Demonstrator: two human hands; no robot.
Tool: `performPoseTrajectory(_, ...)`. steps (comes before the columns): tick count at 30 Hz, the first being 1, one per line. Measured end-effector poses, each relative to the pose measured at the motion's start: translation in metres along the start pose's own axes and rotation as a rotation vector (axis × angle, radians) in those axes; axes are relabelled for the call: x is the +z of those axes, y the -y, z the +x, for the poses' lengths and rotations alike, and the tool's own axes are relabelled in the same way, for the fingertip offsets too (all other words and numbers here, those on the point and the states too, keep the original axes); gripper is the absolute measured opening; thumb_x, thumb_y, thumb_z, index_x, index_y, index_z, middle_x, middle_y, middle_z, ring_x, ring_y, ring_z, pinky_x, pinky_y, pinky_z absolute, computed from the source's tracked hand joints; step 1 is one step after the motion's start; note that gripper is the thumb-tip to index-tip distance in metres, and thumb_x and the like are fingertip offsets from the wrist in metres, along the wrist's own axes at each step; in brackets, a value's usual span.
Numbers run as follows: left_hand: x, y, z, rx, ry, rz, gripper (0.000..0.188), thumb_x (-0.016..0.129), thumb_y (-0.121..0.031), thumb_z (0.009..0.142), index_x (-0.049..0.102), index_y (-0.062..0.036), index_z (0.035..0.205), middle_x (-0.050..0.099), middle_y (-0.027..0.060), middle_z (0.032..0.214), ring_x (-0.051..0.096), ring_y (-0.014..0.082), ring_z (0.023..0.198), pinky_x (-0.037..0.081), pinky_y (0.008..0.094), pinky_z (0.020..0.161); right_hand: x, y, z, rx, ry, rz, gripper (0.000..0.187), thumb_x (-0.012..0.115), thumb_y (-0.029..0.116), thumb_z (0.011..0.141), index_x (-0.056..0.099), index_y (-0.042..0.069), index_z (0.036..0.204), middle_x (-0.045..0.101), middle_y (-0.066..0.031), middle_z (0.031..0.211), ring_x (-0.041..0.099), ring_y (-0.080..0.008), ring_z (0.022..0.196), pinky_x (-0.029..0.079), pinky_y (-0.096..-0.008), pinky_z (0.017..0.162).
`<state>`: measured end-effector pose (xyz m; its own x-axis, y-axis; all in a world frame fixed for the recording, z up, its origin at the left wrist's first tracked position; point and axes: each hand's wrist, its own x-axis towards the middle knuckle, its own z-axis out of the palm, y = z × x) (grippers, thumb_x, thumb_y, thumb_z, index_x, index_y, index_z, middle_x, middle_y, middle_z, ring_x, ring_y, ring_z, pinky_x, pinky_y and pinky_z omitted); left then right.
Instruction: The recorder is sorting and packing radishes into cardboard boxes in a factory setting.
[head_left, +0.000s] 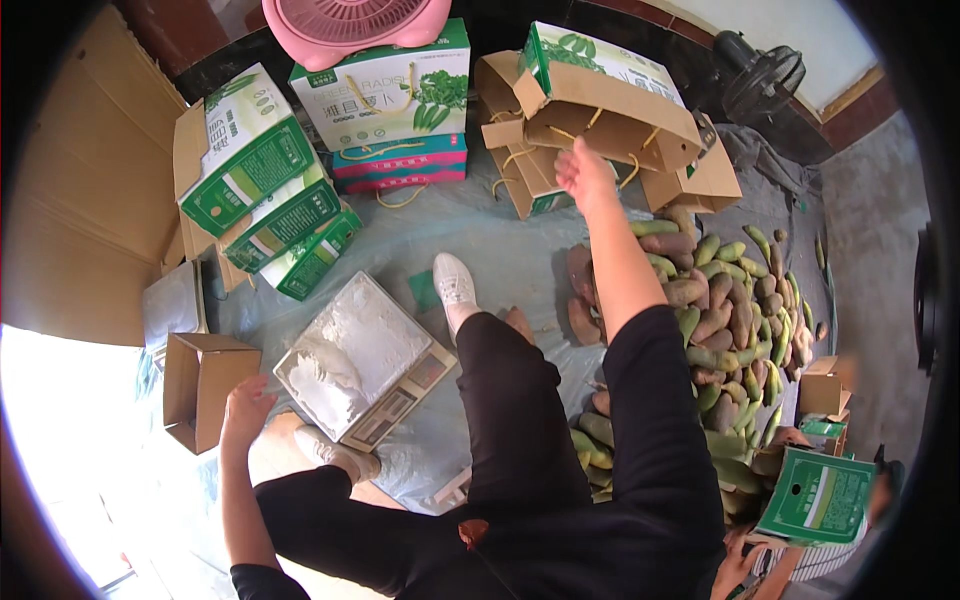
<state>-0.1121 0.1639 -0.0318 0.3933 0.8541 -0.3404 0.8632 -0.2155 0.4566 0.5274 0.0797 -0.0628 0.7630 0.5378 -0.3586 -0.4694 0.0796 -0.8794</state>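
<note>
My right hand [586, 176] is stretched forward at the open carton [620, 135], its fingers loosely curled and partly apart. The carton lies on its side, white and green outside, brown inside, with yellow cord handles; whether my fingers touch it I cannot tell. My left hand [248, 408] hangs with bent fingers beside a small open brown box [205, 385], holding nothing I can see. Between my feet and the boxes lies a platform scale [375, 335], its pan covered by wrinkled white plastic. At my right is a large heap of green and brownish radishes [735, 310].
Green-and-white cartons [265, 185] are stacked at the left. Farther back, a pink fan [355, 25] tops another carton [385, 95] above a teal-and-pink box [400, 165]. A black fan [760, 75] stands back right. At lower right, another person's hands [745, 565] hold a green box [815, 495].
</note>
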Motion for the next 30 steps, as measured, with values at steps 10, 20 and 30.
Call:
performPoseTrajectory(10,0.01,-0.017,0.013,0.021,-0.017,0.021,0.041,0.068,-0.008,0.07,0.062,-0.0024,0.11,0.065,0.0159,0.095,0.063,0.0272,0.085,0.049,0.0372,0.079,0.048,0.051,0.096,-0.091,-0.149,0.351,0.033,0.064,0.02,0.087,0.05,0.007,0.114,0.059,-0.0081,0.101,0.058,-0.0227,0.089,0.048,-0.0372,0.073)
performPoseTrajectory(20,0.002,-0.015,0.003,0.102,-0.076,0.033,0.039,0.069,-0.006,0.071,0.062,-0.0036,0.109,0.065,0.0155,0.093,0.062,0.0281,0.083,0.049,0.0379,0.076,0.008,0.055,-0.04,0.003,0.134,0.534,0.031,0.06,0.012,0.085,0.054,0.006,0.114,0.06,-0.0067,0.11,0.059,-0.0252,0.1,0.049,-0.0427,0.082)
performPoseTrajectory(30,-0.02,-0.029,-0.016,0.16,-0.235,0.102,0.034,0.066,-0.006,0.073,0.063,-0.0031,0.107,0.064,0.0178,0.095,0.063,0.0301,0.088,0.049,0.037,0.078,0.023,0.074,-0.134,-0.286,0.086,0.008,0.039,0.067,0.012,0.082,0.055,0.001,0.117,0.06,-0.0072,0.112,0.058,-0.0208,0.1,0.046,-0.0355,0.088)
